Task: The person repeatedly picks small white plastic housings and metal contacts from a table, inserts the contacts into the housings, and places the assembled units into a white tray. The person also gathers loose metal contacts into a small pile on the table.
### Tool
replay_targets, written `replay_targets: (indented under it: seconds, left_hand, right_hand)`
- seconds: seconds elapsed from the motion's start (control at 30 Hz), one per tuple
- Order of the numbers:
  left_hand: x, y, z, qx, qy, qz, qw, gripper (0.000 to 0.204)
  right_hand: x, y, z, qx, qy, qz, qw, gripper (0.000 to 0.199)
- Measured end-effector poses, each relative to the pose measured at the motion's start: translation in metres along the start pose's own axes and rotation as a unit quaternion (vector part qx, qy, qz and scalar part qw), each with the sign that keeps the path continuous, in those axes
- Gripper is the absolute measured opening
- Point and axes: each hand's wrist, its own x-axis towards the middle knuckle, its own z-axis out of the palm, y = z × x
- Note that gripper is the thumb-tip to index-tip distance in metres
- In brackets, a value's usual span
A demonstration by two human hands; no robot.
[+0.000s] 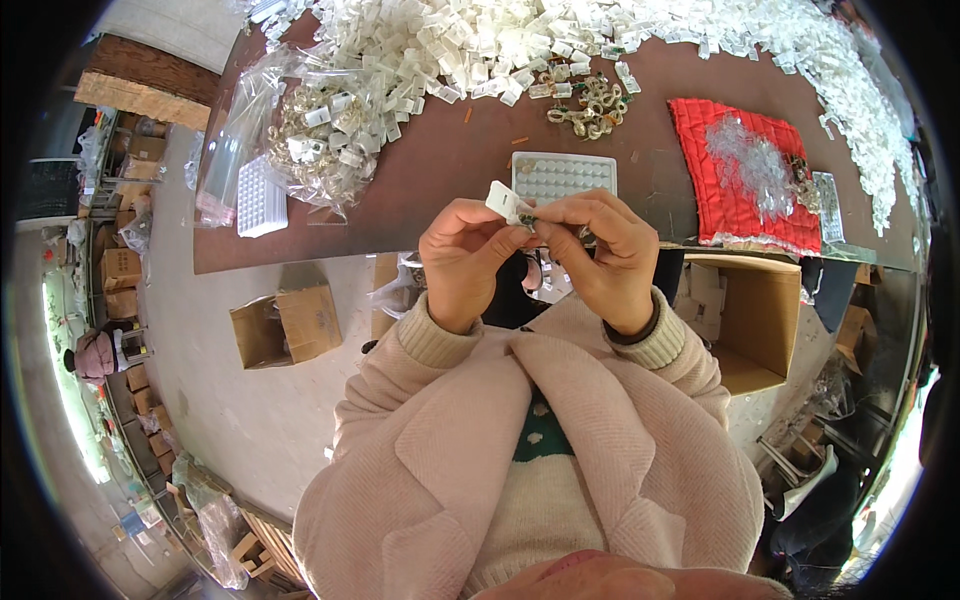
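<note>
My left hand pinches a small white card between thumb and fingertips, in front of my chest at the table's near edge. Fingers closed, my right hand meets it at a small green-and-gold jewelry piece by the card's lower end. My fingertips partly cover that piece, so its exact shape and how it joins the card cannot be made out. Just beyond my hands lies a pale tray with rows of small hollows. Farther off, a little heap of gold-and-green jewelry pieces rests on the brown table.
A large pile of small white cards spreads along the far side. At left are a clear bag of jewelry and stacked white trays. A red quilted cloth with clear plastic bits lies right. Cardboard boxes stand below.
</note>
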Motion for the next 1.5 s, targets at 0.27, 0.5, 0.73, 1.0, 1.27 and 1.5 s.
replay_targets:
  seconds: [0.27, 0.5, 0.73, 1.0, 1.27, 1.5]
  left_hand:
    - [-0.003, 0.003, -0.006, -0.004, -0.013, 0.042, 0.999, 0.021]
    - [-0.006, 0.001, 0.001, -0.003, 0.005, 0.078, 0.997, 0.021]
    - [-0.004, -0.002, -0.010, 0.065, -0.028, 0.142, 0.987, 0.023]
    - [-0.006, -0.004, -0.011, 0.054, -0.012, 0.114, 0.992, 0.023]
    - [-0.006, -0.004, -0.006, 0.002, 0.024, 0.099, 0.995, 0.022]
    - [-0.010, -0.006, -0.001, -0.004, 0.060, 0.097, 0.993, 0.021]
  right_hand:
    - [-0.002, -0.003, -0.002, 0.124, -0.057, 0.099, 0.986, 0.024]
    - [-0.005, -0.001, 0.007, 0.112, -0.049, 0.084, 0.989, 0.025]
    - [-0.001, -0.004, 0.004, -0.163, -0.041, -0.135, 0.977, 0.027]
    - [-0.003, 0.000, 0.009, -0.005, -0.051, -0.007, 0.999, 0.028]
    - [-0.004, 0.000, 0.018, -0.068, 0.000, -0.024, 0.997, 0.023]
    - [-0.007, 0.003, 0.025, -0.001, 0.013, 0.081, 0.997, 0.021]
